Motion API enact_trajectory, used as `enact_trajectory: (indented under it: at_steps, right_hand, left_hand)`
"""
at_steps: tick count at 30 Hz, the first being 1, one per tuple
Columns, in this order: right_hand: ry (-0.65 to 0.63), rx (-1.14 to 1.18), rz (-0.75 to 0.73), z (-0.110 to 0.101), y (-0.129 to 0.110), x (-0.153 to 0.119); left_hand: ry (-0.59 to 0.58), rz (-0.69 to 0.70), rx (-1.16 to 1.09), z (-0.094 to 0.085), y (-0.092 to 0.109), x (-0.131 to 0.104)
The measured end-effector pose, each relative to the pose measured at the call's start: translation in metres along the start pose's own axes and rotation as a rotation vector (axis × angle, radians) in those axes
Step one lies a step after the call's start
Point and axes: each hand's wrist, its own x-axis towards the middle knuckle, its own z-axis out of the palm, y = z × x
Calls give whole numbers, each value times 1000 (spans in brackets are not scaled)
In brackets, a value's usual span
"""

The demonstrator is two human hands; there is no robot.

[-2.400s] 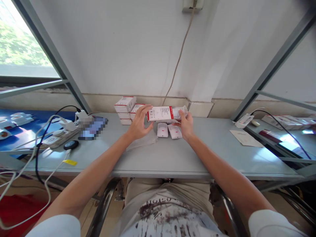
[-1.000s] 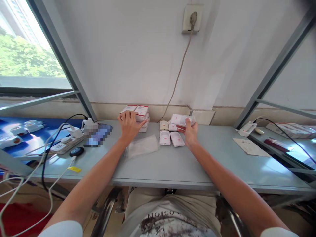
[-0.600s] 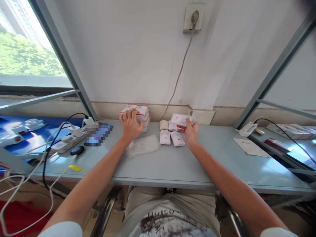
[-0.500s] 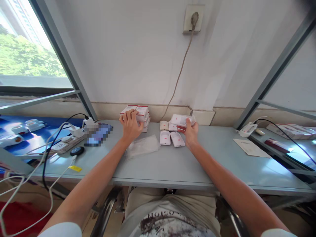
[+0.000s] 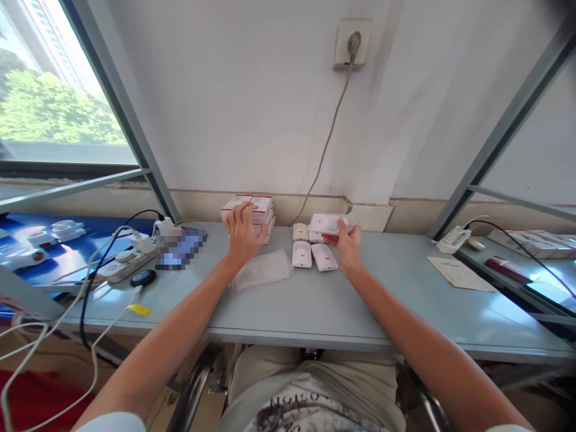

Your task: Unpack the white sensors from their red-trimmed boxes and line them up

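Observation:
My right hand (image 5: 348, 246) grips a white motion sensor (image 5: 326, 224) in a clear plastic bag, thumb on top, raised above the back of the desk. Below it and to its left lie several similar white sensors (image 5: 302, 255), one of them yellowish. My left hand (image 5: 245, 233) is in front of a stack of small white boxes with red edges (image 5: 262, 203). Its fingers are spread and curved, with nothing visible in them; whether the fingertips touch the boxes I cannot tell. Clear plastic bags (image 5: 264, 270) lie flat beside my left wrist.
On the left are a phone (image 5: 182, 249), a power strip (image 5: 123, 266) with cables and a round black device (image 5: 143, 277). To the right lie a paper sheet (image 5: 459, 273) and a white plug block (image 5: 452, 240). Metal frame posts flank the desk (image 5: 310, 312).
My left hand has shifted slightly right and down from the top of the box stack, its fingers looser. My right hand still holds the bagged sensor, almost in the same place.

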Motion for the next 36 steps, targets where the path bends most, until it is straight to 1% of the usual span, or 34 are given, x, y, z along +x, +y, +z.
enact_trajectory:
  at_steps: [2,4,6,8,10,12,15,18,24,26,30,32,36]
  right_hand:
    - [-36,-23,-5,2,-2,-3]
    - [-101,-53,-20,5,-4,-8]
    - [-197,-77,-30,8,-6,-16]
    - [-304,-88,-20,13,-8,-25]
    - [-403,-88,-2,17,-8,-34]
    - [-479,-100,1,20,-8,-40]
    - [-540,-132,-13,21,-8,-44]
    - [-555,-137,-5,19,-9,-39]
    - [-461,-180,-63,14,-5,-24]
    - [-409,-207,-112,13,-4,-22]
    - [-320,-310,-294,11,-7,-22]
    - [-336,-348,-341,10,-10,-22]
    - [-432,-337,-338,11,-12,-23]
  left_hand:
    - [-41,177,-117,-1,13,-3]
    - [-105,326,-197,-2,29,-6]
    - [-163,403,-235,-3,45,-11]
    - [-202,407,-244,-2,55,-15]
    - [-217,394,-245,0,59,-19]
    - [-225,386,-244,3,58,-22]
    - [-258,373,-247,5,51,-23]
    - [-296,356,-237,5,46,-21]
    - [-295,399,-245,0,44,-16]
    - [-304,403,-245,0,41,-15]
    - [-335,436,-173,1,33,-12]
    - [-354,456,-119,0,29,-10]
    - [-363,449,-75,-2,25,-6]
